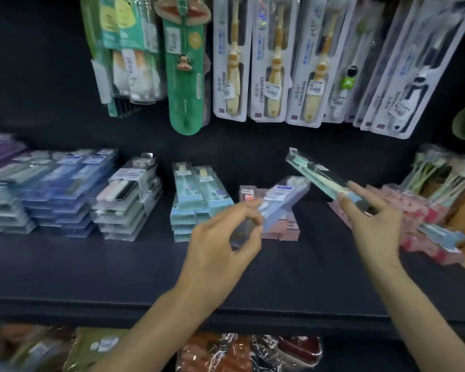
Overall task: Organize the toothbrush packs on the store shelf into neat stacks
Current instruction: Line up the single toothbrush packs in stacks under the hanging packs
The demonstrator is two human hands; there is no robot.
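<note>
While both hands were up over the dark shelf (pixel 65 264), the person looked to be in the middle of sorting. The left hand (pixel 220 237) pinched a pale blue pack (pixel 282 200) above the pink stack (pixel 287 226). The right hand (pixel 371 218) held a clear green pack (pixel 322 175) with curled fingers, tilted in the air. Next, each pack probably needed laying flat on a stack of its own kind.
</note>
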